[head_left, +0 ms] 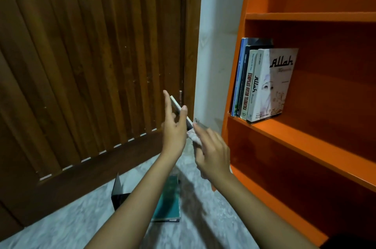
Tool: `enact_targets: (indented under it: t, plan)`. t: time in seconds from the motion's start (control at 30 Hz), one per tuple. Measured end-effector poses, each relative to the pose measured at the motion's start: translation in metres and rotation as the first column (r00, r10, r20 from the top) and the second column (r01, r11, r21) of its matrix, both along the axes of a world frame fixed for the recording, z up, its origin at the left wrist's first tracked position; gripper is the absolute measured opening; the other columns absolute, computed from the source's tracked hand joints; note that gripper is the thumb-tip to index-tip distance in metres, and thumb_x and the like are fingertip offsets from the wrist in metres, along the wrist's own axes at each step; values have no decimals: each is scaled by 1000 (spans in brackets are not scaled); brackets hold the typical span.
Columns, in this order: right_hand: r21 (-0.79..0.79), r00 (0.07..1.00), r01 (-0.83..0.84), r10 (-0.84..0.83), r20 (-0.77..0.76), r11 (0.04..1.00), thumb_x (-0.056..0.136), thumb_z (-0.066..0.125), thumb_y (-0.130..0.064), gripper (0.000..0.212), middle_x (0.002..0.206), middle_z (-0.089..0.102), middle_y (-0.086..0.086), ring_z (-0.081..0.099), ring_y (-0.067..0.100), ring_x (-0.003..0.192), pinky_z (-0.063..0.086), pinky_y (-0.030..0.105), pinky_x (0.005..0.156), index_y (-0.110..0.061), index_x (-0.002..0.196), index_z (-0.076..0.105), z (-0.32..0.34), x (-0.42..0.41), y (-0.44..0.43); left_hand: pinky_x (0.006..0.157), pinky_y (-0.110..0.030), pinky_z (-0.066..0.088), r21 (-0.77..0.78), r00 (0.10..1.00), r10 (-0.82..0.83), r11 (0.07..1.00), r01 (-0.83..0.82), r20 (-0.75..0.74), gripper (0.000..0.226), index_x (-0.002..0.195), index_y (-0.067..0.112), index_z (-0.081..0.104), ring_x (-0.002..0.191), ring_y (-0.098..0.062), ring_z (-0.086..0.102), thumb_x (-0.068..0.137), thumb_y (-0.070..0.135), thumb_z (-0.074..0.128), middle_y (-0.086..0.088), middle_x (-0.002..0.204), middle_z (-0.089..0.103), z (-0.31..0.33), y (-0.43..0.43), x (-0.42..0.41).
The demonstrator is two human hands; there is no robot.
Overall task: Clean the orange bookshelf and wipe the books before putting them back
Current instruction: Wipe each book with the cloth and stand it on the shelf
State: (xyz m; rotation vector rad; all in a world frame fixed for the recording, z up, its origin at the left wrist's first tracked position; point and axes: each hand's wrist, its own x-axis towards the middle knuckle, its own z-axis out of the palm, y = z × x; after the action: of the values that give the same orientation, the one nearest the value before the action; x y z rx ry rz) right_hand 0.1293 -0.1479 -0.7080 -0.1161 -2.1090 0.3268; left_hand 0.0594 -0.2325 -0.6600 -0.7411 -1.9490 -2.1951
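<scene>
Beside bookshelf (pixel 295 17), left hand (pixel 175 126) grips book (pixel 180 110), right hand (pixel 212 156) holds cloth (pixel 192 136).

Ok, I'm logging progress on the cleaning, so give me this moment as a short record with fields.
left hand: grips a thin book, held up edge-on
right hand: holds a cloth against that book
bookshelf: orange; a few upright books at the left end of one shelf
floor: teal book lying flat, black object beside it
stage: wiping in progress, book not yet shelved
</scene>
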Motion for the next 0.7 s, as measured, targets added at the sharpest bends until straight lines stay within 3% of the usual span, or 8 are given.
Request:
enact_targets:
  t: [0.17, 0.23, 0.3, 0.4, 0.47, 0.53, 0.6, 0.7]
  plan:
    - [12, 990, -53, 51, 132, 999, 82, 47, -17, 48, 96, 61, 5, 59, 22, 81, 35, 20, 59, -19, 130, 52, -8, -2, -1, 71, -39, 55, 25, 987, 148, 989, -149, 56, 55, 147, 28, 18, 86, -13, 62, 99, 17, 42, -3, 90, 61, 0, -1, -2]
    - [-60, 978, -152, 159, 137, 987, 89, 44, -26, 44, 101, 62, 3, 60, 21, 85, 35, 20, 61, -19, 133, 50, -3, -2, 3, 72, -33, 55, 83, 981, 174, 980, -181, 89, 50, 144, 28, 24, 93, -13, 63, 99, 14, 42, -5, 105, 63, 4, -7, -5]
    - [-176, 970, -203, 223, 101, 963, 94, 48, -27, 43, 113, 59, -1, 54, 6, 98, 36, 15, 67, -20, 137, 46, 8, -1, 7, 74, -34, 52, 141, 977, 199, 968, -208, 75, 46, 142, 25, 31, 94, -16, 64, 99, 12, 41, -6, 111, 65, 8, -13, -9]
    - [-341, 968, -240, 248, -18, 909, 94, 47, -32, 45, 121, 47, 2, 39, -10, 101, 35, 3, 78, -21, 137, 41, 32, -6, 9, 67, -31, 51, 212, 987, 156, 964, -160, 36, 40, 136, 23, 42, 83, -9, 64, 99, 7, 40, 18, 100, 67, 16, -17, -8]
    - [-289, 969, -245, 240, -52, 925, 93, 46, -38, 37, 117, 44, 2, 50, 2, 97, 45, 16, 74, -30, 129, 43, 53, -12, 1, 71, -21, 52, 209, 998, 66, 976, -65, 3, 41, 133, 22, 45, 87, 2, 64, 98, 2, 41, 20, 111, 61, 21, -16, 0]
    - [-137, 975, -217, 209, -71, 966, 92, 49, -36, 25, 110, 47, 3, 56, 14, 83, 49, 29, 58, -30, 117, 50, 70, -20, -6, 83, -15, 51, 188, 999, -18, 982, 24, -32, 42, 133, 20, 45, 98, 9, 60, 96, 0, 43, 16, 120, 55, 24, -15, 9]
    - [-60, 977, -154, 142, -158, 986, 91, 52, -31, 19, 105, 49, 5, 52, 14, 73, 45, 26, 49, -24, 108, 58, 82, -29, -2, 83, -15, 52, 226, 998, -47, 973, 54, -36, 42, 132, 22, 45, 101, 6, 60, 96, 1, 45, 15, 122, 54, 28, -18, 12]
    - [-362, 966, -32, -63, -249, 932, 93, 54, -24, 17, 108, 50, 6, 45, 6, 69, 41, 20, 51, -17, 106, 61, 87, -35, 29, 73, -23, 56, 296, 997, -80, 953, 70, 21, 38, 125, 31, 50, 109, -15, 62, 95, 7, 48, 3, 132, 56, 34, -27, 4]
